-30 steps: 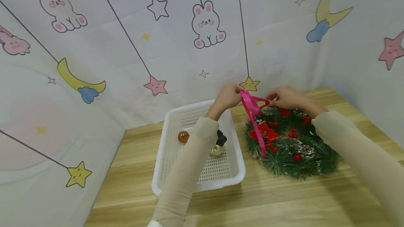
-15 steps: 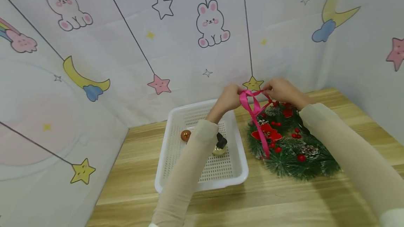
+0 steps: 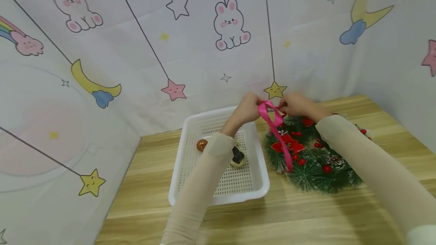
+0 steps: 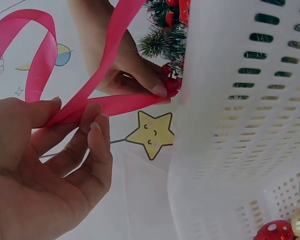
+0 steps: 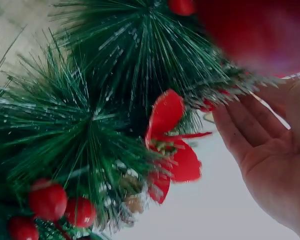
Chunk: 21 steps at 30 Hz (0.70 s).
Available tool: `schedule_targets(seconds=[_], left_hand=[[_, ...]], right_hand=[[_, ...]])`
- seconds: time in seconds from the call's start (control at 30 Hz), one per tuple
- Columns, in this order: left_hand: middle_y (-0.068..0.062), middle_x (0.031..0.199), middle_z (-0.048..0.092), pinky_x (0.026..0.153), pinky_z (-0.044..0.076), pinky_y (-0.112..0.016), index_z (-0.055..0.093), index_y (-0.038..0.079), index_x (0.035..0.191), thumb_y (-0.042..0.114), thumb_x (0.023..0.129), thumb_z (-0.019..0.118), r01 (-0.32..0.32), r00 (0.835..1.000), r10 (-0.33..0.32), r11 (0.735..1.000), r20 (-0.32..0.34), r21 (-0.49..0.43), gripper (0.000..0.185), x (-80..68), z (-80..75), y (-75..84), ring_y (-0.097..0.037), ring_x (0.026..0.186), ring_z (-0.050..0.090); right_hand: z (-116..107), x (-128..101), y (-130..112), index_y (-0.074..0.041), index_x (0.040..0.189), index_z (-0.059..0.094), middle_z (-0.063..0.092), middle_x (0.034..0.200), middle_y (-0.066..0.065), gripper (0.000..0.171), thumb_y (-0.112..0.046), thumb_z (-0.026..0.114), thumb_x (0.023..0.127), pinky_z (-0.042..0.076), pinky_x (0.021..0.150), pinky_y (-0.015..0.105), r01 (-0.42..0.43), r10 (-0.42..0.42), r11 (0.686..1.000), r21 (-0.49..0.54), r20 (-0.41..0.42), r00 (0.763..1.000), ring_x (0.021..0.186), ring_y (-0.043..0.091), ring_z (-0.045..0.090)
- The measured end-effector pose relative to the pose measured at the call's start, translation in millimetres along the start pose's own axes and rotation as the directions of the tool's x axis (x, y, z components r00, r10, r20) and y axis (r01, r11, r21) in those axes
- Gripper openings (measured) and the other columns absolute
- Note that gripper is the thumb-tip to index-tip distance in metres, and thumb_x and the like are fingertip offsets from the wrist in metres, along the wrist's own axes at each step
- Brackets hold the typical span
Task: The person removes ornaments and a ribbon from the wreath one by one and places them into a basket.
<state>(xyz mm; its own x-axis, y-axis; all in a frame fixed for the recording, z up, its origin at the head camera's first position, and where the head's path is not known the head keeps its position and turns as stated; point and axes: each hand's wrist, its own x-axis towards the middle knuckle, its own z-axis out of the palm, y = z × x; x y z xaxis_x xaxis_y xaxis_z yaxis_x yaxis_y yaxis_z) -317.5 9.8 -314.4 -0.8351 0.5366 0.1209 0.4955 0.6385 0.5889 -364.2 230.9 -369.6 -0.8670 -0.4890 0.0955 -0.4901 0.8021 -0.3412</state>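
Observation:
A pink ribbon [image 3: 273, 120] runs between both hands above the far rim of a green wreath [image 3: 315, 162] with red berries and a red flower. My left hand [image 3: 256, 106] pinches a loop of the ribbon [image 4: 37, 50] between thumb and fingers [image 4: 92, 125]. My right hand [image 3: 284, 107] pinches the other end of the ribbon against the wreath's edge [image 4: 162, 42]. One ribbon tail hangs down across the wreath. In the right wrist view the right hand [image 5: 270, 145] sits beside the needles and the red flower [image 5: 172, 145].
A white perforated basket [image 3: 219, 196] stands left of the wreath on the wooden table [image 3: 272, 218], holding a copper ball [image 3: 201, 145] and a gold ball with a black cap [image 3: 238, 158]. Cartoon-printed backdrop walls close the back and both sides.
My right hand has moved left toward my left hand, so the stretch of ribbon between them is shorter. The wreath and basket stay put.

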Motion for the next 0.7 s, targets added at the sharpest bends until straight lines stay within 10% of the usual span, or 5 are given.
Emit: schedule_targets(seconds=[0.37,0.7], left_hand=[[0.006,0.059,0.036,0.054,0.030,-0.020,0.066,0.008,0.081,-0.003,0.094,0.059,0.062,0.998,-0.060,0.993,0.022,-0.100,0.018,1.6,2.4,-8.7,-0.009,0.055,0.032],[0.006,0.061,0.042,0.055,0.040,-0.020,0.055,0.013,0.069,-0.002,0.090,0.063,0.092,0.996,-0.092,0.984,0.011,-0.152,0.027,-3.5,-0.2,-15.3,-0.009,0.056,0.037]], right_hand=[[8.1,16.1,-2.1,0.003,0.112,0.073,0.065,0.080,0.010,0.028,-0.009,0.050,0.106,0.042,0.061,0.030,-0.073,0.066,0.981,0.181,0.041,0.997,0.063,0.017,0.049],[2.1,5.7,-5.8,0.000,0.149,0.052,0.065,0.134,0.032,0.042,-0.019,0.041,0.114,0.064,0.071,0.039,-0.124,0.112,0.891,0.436,0.054,0.992,0.099,0.037,0.078]])
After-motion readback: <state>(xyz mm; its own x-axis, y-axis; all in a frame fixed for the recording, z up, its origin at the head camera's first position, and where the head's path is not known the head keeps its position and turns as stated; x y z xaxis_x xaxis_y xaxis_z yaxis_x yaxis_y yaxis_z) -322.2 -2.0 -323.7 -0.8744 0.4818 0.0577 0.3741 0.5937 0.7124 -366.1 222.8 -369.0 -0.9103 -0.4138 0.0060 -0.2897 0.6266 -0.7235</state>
